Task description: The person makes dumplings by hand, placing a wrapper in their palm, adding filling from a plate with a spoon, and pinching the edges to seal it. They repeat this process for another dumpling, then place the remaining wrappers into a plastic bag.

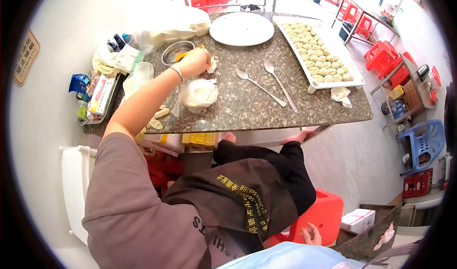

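Work the left grip lightly, curled but unclear whether clamped on anything, without jostling the bowl to its left or white bundle nearer the body.

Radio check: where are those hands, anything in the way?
Left hand at metal bowl, grip unclear. Right hand low by red stool. Crumpled white scrap by left hand, possibly in the way.

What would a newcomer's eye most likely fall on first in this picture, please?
Probably the white tray at the table's right end, with its rows of pale, ridged dough pieces. Next might come the large white plate at the table's far edge, left of the tray, then the left hand, reaching over the table beside the metal bowl.
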A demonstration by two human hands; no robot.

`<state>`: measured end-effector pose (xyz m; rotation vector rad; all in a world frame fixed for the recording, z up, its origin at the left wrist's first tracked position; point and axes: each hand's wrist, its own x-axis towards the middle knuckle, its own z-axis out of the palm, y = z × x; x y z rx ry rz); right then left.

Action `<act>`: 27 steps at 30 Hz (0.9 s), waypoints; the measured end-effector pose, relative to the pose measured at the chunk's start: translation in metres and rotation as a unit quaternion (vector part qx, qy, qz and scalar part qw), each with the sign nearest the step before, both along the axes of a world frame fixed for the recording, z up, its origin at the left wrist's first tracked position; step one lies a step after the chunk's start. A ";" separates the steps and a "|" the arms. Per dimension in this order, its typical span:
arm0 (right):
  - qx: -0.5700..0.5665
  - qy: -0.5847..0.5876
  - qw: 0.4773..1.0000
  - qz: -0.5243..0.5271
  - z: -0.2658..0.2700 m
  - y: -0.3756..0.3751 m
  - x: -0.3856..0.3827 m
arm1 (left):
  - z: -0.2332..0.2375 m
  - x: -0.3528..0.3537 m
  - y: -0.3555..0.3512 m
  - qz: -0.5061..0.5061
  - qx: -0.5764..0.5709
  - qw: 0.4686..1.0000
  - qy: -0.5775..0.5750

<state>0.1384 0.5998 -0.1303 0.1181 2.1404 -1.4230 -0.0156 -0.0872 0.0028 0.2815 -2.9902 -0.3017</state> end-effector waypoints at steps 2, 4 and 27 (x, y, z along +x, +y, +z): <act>0.003 -0.002 1.000 -0.007 0.004 -0.003 0.001 | -0.012 -0.007 -0.003 0.001 -0.065 0.998 -0.007; 0.013 -0.014 1.000 -0.015 0.009 -0.006 0.001 | -0.021 -0.010 -0.001 0.008 -0.068 0.997 0.021; 0.030 -0.013 0.999 0.016 0.011 -0.014 -0.005 | -0.046 -0.059 -0.035 0.025 -0.033 0.999 -0.024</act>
